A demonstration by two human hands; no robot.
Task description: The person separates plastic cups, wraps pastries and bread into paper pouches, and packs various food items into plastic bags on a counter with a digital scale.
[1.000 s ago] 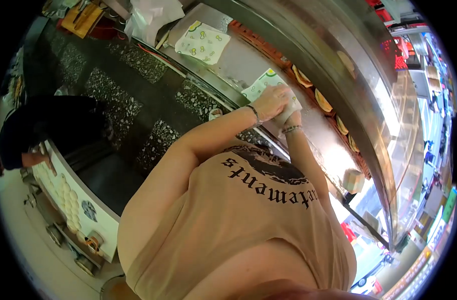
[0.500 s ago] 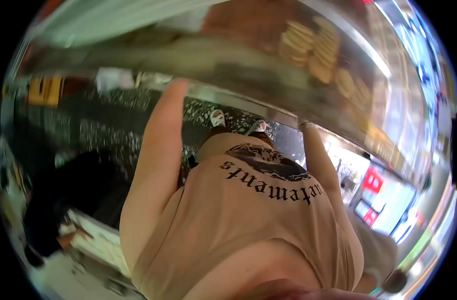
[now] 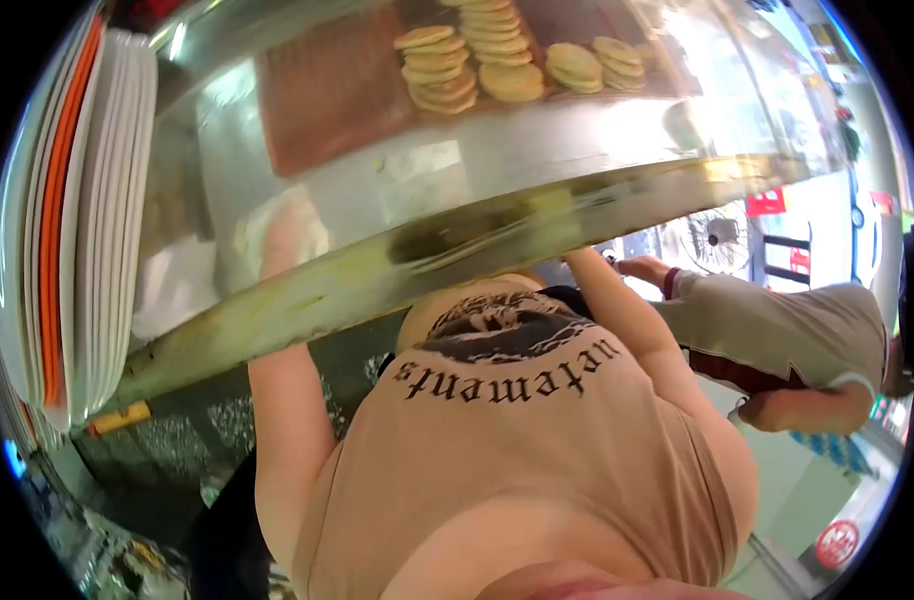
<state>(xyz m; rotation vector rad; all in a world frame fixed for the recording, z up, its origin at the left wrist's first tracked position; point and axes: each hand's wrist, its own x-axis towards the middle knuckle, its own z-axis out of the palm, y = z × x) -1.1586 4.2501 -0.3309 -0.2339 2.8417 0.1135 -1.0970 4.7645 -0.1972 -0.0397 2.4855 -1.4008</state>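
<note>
Very hard to see, the left hand [image 3: 291, 226]: behind shiny glass [image 3: 657, 125], pale and smudgy. Can't tell whether fingers spread, pressed together or pinching. Pale paper [image 3: 315, 237] close around that hand, peeking out on both sides of it, behind the same glass. Can't tell whether over the fingers, under them or just beside, or whether touching at all. Edges of the paper washed out too.

Lower down, a long dirty ledge [image 3: 227, 340] right across the left arm [image 3: 292, 400], hiding a bit of it. Right arm [image 3: 622, 300] up to the same ledge, farther to the right. Right hand hidden behind there; can't tell about its fingers or about anything in them. Near that spot, another person's hand [image 3: 645, 268], small and hard to make out. Past it, a fan [image 3: 715, 239], faded by bright light.

Up beyond the left hand, a brown tray [image 3: 322, 95], seen through the glass. Toward its right, piles of flat round cakes [image 3: 512, 82], well apart from the fingers, some cut off at the top. Left of the paper, a dim white thing [image 3: 182, 285]; bag or paper, hard to say. Farther left, a tight pile of white plates [image 3: 117, 200], partly cut off by the dark round rim of the view.
</note>
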